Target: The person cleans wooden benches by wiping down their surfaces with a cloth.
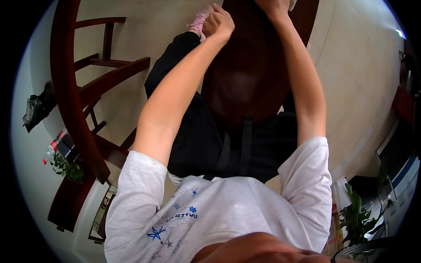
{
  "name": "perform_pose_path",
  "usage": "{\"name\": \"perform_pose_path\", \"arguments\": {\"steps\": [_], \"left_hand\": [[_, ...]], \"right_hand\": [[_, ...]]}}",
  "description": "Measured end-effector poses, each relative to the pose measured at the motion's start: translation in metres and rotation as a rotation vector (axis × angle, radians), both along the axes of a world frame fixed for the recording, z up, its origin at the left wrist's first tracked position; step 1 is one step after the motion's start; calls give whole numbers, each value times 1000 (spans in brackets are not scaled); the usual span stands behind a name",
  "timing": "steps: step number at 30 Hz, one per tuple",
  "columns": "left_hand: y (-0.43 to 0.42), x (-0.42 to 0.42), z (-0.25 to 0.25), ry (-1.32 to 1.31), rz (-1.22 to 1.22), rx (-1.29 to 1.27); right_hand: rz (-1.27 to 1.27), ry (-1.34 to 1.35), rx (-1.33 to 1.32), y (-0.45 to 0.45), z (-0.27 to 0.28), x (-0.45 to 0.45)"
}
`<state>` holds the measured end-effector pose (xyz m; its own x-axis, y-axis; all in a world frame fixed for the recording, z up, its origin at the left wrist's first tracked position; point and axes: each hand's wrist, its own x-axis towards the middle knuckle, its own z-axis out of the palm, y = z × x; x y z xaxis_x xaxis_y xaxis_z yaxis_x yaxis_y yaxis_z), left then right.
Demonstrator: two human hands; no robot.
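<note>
My left hand (220, 22) is closed, fingers curled, against a pink sock-like piece of fabric (200, 21) at the end of a black trouser leg (184, 46). The hand covers part of that fabric, so its exact kind is unclear. My right hand (272, 6) reaches to the top edge over the dark wooden surface (243, 57), and its fingers are cut off by the frame. Beside it shows a small pale object (292, 4), too cropped to name.
A dark wooden chair frame (66, 87) stands at the left. Beyond it are a black plastic bag (37, 107) and a leafy plant (70, 168). Another plant (353, 215) is at the lower right. Beige floor (346, 87) stretches along the right.
</note>
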<state>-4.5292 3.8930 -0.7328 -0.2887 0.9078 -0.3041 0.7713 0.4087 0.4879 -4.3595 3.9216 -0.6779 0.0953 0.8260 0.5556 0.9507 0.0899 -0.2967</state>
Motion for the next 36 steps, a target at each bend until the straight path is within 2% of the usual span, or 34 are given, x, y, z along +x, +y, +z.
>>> {"name": "perform_pose_path", "arguments": {"steps": [2, 3, 4, 5, 6, 7, 9, 10, 13, 14, 15, 18, 20, 21, 23, 25, 27, 28, 30, 34, 36], "left_hand": [[10, -6, -39, 28, 3, 75], [8, -6, -28, 19, 11, 30], [10, -3, -16, 9, 17, -15], [8, 0, -8, -2, 20, -59], [10, 4, -32, 112, 104, 68], [8, 4, -27, 95, 92, 5], [12, 3, -7, 60, 76, -116], [10, 3, -1, 32, 54, -119], [8, -8, -24, -20, -55, -38], [3, -9, -1, -68, -89, -103], [4, -9, -3, -63, -109, -75], [5, -11, -11, -67, -126, -14], [7, -17, -23, -36, -157, -40], [-3, -20, -20, -49, -195, 39], [-34, -30, 0, -72, -281, 212], [-78, -60, 6, -81, -346, 131], [-144, -96, 17, -71, -360, 178], [-178, -115, 18, -79, -338, 201], [-250, -154, 31, -62, -314, 36], [-319, -184, 34, 8, -211, -64], [-316, -185, 25, 35, -263, -21]], "right_hand": [[-8, 15, -26, -35, 6, -5], [-123, -42, -503, -52, -3, -4], [-77, -8, -314, -76, -12, -1], [-33, 23, -123, -107, 14, -13], [-37, -29, -136, -133, 3, -11], [-32, -82, -148, -162, -14, -12], [-56, -58, -238, -223, -5, -28], [-65, -40, -268, -252, -3, -37], [-141, 9, -346, -334, 9, -68], [-116, 31, -352, -353, 5, -72], [-92, 53, -363, -361, 8, -76], [-160, 37, -380, -327, 7, -61], [-188, -41, -264, -281, 1, -39], [-208, -72, -231, -255, -1, -27], [-242, -45, -184, -203, -7, -7], [-288, -81, -186, -157, -12, 8], [-332, -104, -173, -133, -9, 8], [-358, -118, -153, -128, -9, 3], [-382, -136, -144, -126, -12, -11], [-41, -15, -170, -188, 5, -79], [57, 71, -212, -237, 13, -123]]}}
